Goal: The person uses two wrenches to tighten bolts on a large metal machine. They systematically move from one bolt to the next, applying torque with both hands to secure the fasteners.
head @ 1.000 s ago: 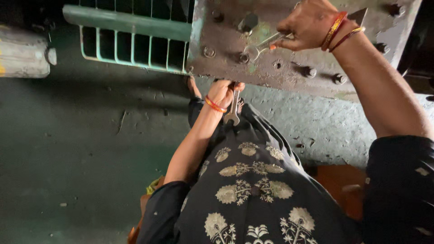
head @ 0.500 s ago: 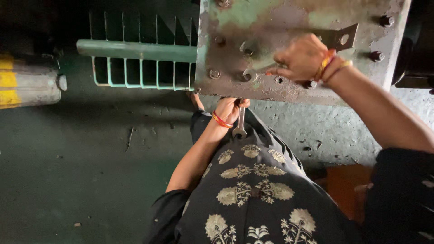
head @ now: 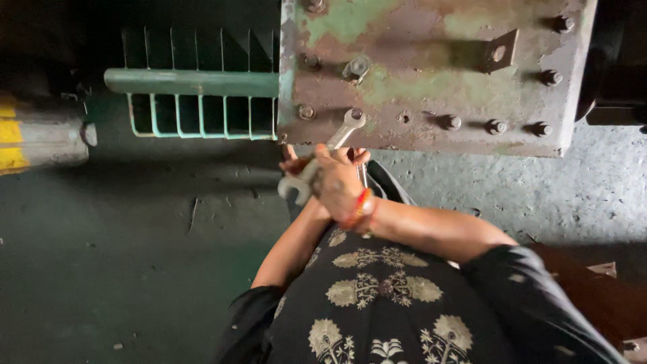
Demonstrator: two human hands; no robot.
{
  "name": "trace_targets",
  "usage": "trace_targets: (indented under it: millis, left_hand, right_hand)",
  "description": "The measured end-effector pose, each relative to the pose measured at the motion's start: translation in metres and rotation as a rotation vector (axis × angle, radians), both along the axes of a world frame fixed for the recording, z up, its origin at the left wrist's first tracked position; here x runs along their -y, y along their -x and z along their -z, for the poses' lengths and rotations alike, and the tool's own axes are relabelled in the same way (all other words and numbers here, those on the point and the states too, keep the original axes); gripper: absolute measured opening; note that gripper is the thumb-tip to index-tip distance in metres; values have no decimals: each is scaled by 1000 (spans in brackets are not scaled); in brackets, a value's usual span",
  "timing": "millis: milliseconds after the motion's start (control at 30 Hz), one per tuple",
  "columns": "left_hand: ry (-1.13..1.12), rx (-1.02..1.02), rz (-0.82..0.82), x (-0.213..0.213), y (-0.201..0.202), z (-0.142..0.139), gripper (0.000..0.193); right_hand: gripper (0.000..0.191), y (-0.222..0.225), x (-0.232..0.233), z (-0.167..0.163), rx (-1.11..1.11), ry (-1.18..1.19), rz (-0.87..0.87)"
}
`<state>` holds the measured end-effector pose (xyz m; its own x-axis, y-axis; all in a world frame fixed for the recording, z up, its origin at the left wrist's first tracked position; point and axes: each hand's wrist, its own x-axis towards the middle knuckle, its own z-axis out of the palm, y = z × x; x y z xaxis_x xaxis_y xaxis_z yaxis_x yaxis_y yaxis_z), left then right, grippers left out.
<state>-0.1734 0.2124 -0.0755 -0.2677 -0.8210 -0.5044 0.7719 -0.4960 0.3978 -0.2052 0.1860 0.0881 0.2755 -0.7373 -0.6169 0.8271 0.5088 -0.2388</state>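
Right hand (head: 337, 185) grips a spanner (head: 322, 156) set on a bolt of a rusty steel plate (head: 431, 74).

The right hand is closed round the lower half of the silvery spanner, whose ring end sits on a bolt (head: 355, 114) near the plate's lower left part, while its open forked end pokes out below the hand to the left. The spanner slants from lower left up to upper right. The left hand (head: 296, 162) lies just behind the right one, mostly hidden by it, with fingers raised near the plate's bottom edge; whether it holds anything cannot be told. A red and orange bangle (head: 359, 207) sits on the right wrist. A green metal grille (head: 202, 101) juts out from the plate's left side above the dark floor (head: 101, 256), and a yellow-banded pipe end (head: 40, 138) lies at the far left.
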Motion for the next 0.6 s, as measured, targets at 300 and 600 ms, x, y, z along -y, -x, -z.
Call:
trace_targets:
  millis: [300,600]
  left_hand:
    - [51,-153,-7,36,1,21,11]
    - [38,-127,-99,41,17,16,11]
  right_hand:
    - [32,160,59,-40,-1104,556,-1046]
    - [48,178,202,-30,-1827,1409,-1843]
